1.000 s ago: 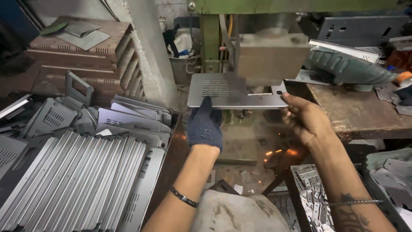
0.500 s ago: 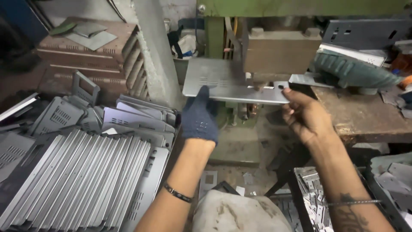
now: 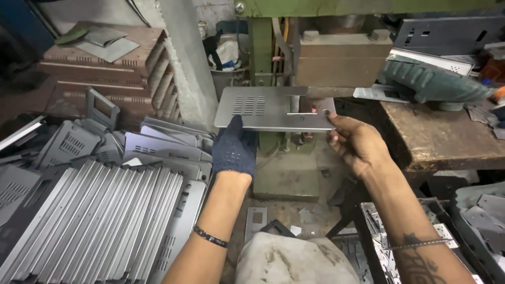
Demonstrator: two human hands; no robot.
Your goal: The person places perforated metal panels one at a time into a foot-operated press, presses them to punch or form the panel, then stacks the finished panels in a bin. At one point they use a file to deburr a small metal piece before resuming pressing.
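Observation:
A flat grey sheet-metal panel (image 3: 265,108) with vent slots and a square cut-out is held level in front of the green press (image 3: 261,50). My left hand (image 3: 235,147), in a dark blue glove, grips its near edge at the left. My bare right hand (image 3: 356,143) holds its right end with the thumb on top. The panel's far edge lies under the press's brown block (image 3: 341,63).
Stacks of ribbed and slotted grey metal panels (image 3: 100,221) fill the left. A worn wooden bench (image 3: 447,139) stands at the right with a green cloth bundle (image 3: 434,84) on it. Small punched plates (image 3: 389,247) lie in a bin at lower right. A pillar (image 3: 187,63) rises behind.
The panel has been drawn toward me and slightly left, out from under the press block. Both hands kept their grip and moved with it.

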